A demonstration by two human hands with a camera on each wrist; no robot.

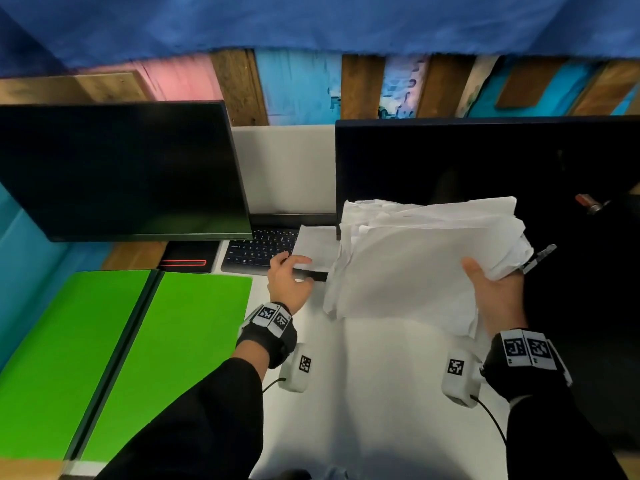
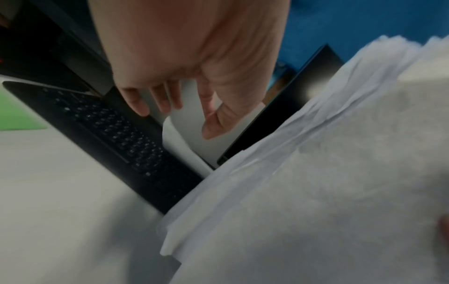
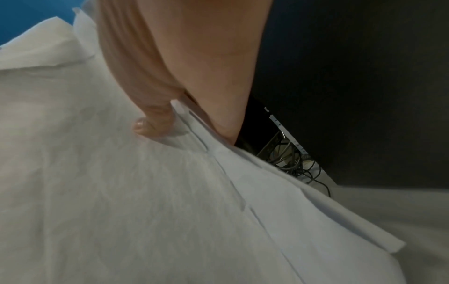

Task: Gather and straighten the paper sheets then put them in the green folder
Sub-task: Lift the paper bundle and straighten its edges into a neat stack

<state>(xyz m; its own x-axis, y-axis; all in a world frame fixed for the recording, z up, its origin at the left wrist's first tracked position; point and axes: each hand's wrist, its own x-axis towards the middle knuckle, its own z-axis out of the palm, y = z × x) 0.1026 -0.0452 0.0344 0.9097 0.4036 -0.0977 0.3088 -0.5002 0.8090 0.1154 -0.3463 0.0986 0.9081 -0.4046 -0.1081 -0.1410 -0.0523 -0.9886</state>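
My right hand (image 1: 491,285) grips a loose, uneven stack of white paper sheets (image 1: 415,265) by its right edge and holds it above the desk; in the right wrist view the thumb (image 3: 150,124) presses on top of the stack of sheets (image 3: 121,182). My left hand (image 1: 289,271) reaches over a single white sheet (image 1: 317,245) lying on the laptop keyboard, fingers loosely spread just above the single sheet (image 2: 187,126), not clearly gripping it. The green folder (image 1: 138,348) lies open flat on the desk at the left.
A black laptop (image 1: 259,249) sits between two dark monitors, one at the left (image 1: 121,168) and one at the right (image 1: 485,161). The white desk (image 1: 374,393) stretches toward me. Cables (image 3: 291,159) lie behind the right monitor.
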